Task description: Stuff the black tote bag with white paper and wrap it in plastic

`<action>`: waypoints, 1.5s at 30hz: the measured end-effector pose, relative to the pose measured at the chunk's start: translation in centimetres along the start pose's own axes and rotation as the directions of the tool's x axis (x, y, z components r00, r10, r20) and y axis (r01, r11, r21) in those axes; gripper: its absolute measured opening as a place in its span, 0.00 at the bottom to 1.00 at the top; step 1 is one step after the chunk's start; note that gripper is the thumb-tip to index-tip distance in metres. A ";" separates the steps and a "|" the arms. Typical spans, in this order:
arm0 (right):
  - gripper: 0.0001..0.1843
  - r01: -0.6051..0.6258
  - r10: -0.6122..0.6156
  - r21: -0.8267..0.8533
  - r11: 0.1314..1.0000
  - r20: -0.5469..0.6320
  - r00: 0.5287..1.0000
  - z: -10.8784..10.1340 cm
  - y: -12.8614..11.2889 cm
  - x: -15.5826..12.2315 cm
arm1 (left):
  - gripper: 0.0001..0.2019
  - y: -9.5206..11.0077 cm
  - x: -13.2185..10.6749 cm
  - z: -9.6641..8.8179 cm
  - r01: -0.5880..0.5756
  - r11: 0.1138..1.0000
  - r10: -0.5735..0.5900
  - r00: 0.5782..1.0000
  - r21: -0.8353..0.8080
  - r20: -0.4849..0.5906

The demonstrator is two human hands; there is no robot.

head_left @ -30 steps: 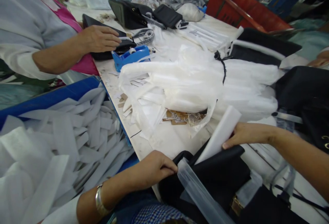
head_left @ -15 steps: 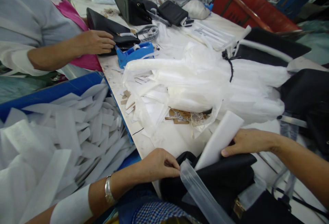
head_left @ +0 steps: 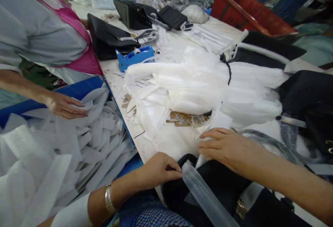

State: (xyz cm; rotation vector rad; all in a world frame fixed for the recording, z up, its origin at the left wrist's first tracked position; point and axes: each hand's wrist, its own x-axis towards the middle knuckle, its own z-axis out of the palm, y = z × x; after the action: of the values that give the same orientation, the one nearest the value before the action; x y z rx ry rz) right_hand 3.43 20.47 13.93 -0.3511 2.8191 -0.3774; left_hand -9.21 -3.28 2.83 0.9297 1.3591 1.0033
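A black bag [head_left: 221, 185] lies at the table's near edge, in front of me. My left hand [head_left: 158, 169] is closed in a pinch on the bag's left rim, next to a clear plastic strip [head_left: 205, 195] that runs down across the bag. Over the bag's opening my right hand [head_left: 223, 147] lies flat, fingers stretched to the left. It rests on a white foam sheet [head_left: 201, 159], most of which the hand hides.
A tied bundle of white plastic [head_left: 208, 84] fills the table's middle. A blue bin [head_left: 78, 90] of white foam strips stands at the left, with a co-worker's hand [head_left: 65, 105] in it. Behind are a blue tape dispenser [head_left: 135, 57], black bags [head_left: 109, 39] and a red crate [head_left: 247, 11].
My right hand went left and down and now lies flat over the foam sheet, which has sunk toward the bag. The co-worker's hand left the black bag for the blue bin.
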 end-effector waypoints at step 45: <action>0.43 -0.443 0.465 0.315 0.840 0.005 0.885 2.2 0.8 -5.0 | 0.04 1.9 -3.2 -3.4 -0.186 0.745 0.110 0.981 0.641 0.158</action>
State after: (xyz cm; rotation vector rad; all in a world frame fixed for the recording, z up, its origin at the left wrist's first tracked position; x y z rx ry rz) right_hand 8.56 22.11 12.87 0.4039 2.7265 -0.7143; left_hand -12.52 -5.85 5.60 1.6189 1.5899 0.5592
